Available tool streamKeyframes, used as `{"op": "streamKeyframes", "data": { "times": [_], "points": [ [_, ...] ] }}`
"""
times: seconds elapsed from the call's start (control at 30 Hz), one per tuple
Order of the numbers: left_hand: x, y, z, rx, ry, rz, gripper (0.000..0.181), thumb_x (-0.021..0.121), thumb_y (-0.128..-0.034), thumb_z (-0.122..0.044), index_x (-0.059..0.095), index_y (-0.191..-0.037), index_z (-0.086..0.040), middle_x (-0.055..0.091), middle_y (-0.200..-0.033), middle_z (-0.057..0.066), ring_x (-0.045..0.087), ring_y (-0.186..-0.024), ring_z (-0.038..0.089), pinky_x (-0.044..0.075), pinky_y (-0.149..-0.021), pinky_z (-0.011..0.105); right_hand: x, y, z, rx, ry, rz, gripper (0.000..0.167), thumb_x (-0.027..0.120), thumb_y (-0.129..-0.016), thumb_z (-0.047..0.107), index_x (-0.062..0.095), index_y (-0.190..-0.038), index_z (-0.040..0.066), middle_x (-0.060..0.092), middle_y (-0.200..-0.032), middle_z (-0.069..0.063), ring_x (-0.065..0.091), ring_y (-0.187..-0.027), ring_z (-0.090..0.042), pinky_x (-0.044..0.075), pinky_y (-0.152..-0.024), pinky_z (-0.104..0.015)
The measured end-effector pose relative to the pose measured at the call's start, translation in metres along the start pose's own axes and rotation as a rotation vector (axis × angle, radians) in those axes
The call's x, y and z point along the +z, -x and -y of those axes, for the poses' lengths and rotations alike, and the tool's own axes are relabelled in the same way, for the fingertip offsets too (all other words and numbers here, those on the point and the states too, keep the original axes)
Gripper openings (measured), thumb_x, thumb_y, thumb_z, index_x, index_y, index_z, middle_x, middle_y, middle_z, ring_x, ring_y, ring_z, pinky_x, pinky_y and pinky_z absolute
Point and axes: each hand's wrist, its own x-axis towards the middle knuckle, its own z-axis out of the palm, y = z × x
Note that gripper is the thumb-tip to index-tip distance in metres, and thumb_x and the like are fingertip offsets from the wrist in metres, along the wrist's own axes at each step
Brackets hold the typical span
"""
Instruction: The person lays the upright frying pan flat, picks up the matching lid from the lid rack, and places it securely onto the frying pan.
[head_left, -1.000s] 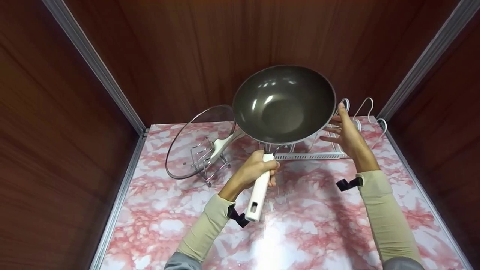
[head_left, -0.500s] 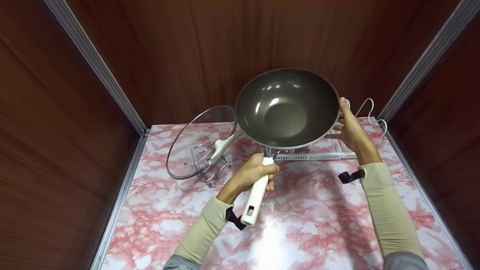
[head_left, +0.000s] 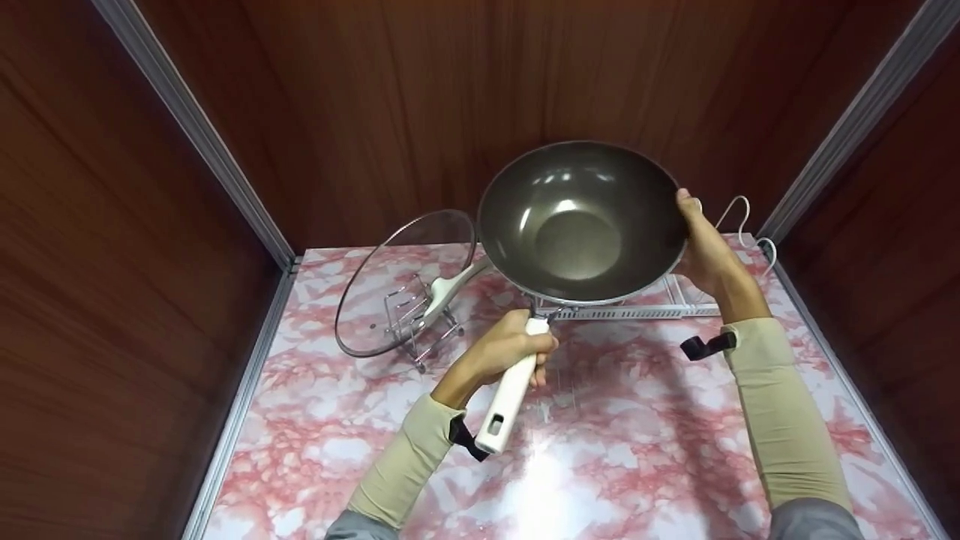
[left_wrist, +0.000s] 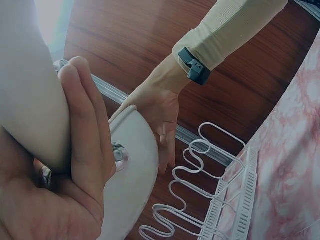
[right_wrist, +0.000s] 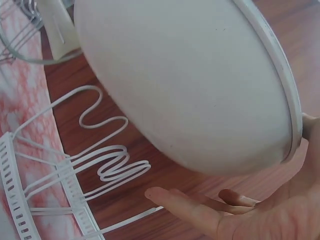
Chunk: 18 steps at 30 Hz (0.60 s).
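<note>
A wok [head_left: 577, 244], dark inside and pale outside, is held up and tilted so its inside shows in the head view. My left hand [head_left: 504, 346] grips its white handle [head_left: 512, 390], fingers wrapped round it. At the wok's right rim is my right hand [head_left: 711, 251], its thumb over the edge. In the right wrist view, the fingers [right_wrist: 190, 207] of that hand stretch out below the wok's pale underside [right_wrist: 190, 85], apart from it. Behind and beneath the wok stands a white wire rack [left_wrist: 232, 192], partly hidden by it in the head view.
Left of the wok, a glass lid [head_left: 375, 300] with a pale handle [head_left: 446, 289] leans on a small metal wire stand [head_left: 420, 330]. A pink-and-white marbled tabletop [head_left: 337, 450] lies below. Dark wooden panels [head_left: 360, 112] enclose the back and sides.
The wok has shifted slightly right and down in the head view. My right hand has come from beside the rim to touch it. The lid and its stand have stayed put.
</note>
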Motion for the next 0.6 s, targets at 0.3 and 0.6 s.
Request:
{"op": "streamKeyframes", "data": {
  "times": [0.3,0.6],
  "points": [
    [-0.0004,0.0008,-0.0007,-0.019,-0.033,-0.013,0.008,0.061,-0.0912,-0.004,0.055,-0.086,-0.004,0.054,-0.061,0.002,0.061,-0.042,0.013,0.058,-0.045,0.028,-0.0027,0.0005,0.0014,0.065,-0.002,0.036,0.06,0.047,-0.106,0.062,0.039,-0.148,0.02,0.055,-0.136,0.004,0.052,-0.131,-0.015,0.043,-0.108,-0.035],
    [-0.0038,0.0013,0.0014,-0.034,-0.045,-0.011,0.008,0.061,-0.0898,-0.004,0.055,-0.084,-0.006,0.054,-0.062,0.002,0.061,-0.043,0.013,0.057,-0.045,0.028,-0.004,0.002,-0.0019,0.088,-0.034,0.06,0.044,0.05,-0.11,0.048,0.049,-0.137,0.013,0.071,-0.121,0.003,0.067,-0.115,-0.013,0.056,-0.098,-0.032]
  ]
}}
